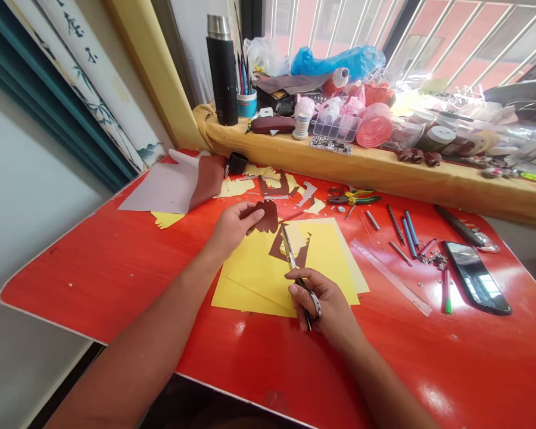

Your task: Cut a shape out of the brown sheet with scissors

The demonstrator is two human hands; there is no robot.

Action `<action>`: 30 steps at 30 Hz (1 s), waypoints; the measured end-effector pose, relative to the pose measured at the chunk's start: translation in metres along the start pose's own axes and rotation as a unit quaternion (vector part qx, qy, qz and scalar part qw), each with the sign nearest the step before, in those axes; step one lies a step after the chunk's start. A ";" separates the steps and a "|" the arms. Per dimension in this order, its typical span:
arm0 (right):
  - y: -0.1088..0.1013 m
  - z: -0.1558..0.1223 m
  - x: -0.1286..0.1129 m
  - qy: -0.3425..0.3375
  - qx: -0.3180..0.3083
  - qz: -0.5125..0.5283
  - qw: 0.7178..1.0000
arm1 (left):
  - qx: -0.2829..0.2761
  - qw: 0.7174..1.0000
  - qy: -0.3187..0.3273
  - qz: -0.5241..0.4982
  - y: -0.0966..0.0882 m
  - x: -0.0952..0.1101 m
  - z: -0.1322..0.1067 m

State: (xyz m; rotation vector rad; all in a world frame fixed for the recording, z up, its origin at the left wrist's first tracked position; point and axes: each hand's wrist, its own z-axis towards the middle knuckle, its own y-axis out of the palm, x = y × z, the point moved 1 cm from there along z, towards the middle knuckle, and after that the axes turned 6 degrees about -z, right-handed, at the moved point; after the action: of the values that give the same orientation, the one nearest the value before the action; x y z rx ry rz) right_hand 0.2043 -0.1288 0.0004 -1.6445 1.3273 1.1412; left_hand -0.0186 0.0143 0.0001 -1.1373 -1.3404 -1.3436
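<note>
My left hand [232, 226] pinches a dark brown cut-out piece of paper [264, 216] just above the red table [93, 268]. My right hand [324, 304] is closed round the handles of a pair of scissors [295, 265], blades pointing away from me over the yellow paper sheets [259, 274]. Another brown cut-out [279, 245] lies on the yellow paper under the blades.
Brown and yellow scraps [272, 182], a grey-brown sheet [174, 187] and pliers [355, 198] lie at the back. Pens [408, 229], a clear ruler [390, 277] and a phone [476, 277] lie right. A cluttered yellow sill [384, 170] holds a black flask [222, 71].
</note>
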 end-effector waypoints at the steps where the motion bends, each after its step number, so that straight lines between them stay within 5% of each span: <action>1: 0.001 0.000 0.001 0.000 -0.008 0.001 1.000 | 0.007 1.000 0.002 -0.006 -0.001 -0.001 0.001; 15: 0.005 -0.007 0.004 -0.036 -0.080 0.005 0.996 | 0.098 0.990 0.089 -0.057 -0.017 0.001 0.014; 30: 0.008 -0.011 0.008 -0.072 -0.107 -0.021 0.991 | 0.083 0.992 0.030 -0.095 -0.006 0.007 0.006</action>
State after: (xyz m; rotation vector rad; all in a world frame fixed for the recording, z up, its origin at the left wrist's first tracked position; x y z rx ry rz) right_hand 0.1991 -0.1437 -0.0036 -1.6959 1.1056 1.3876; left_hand -0.0261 0.0203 0.0061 -0.8678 -1.5154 -1.3607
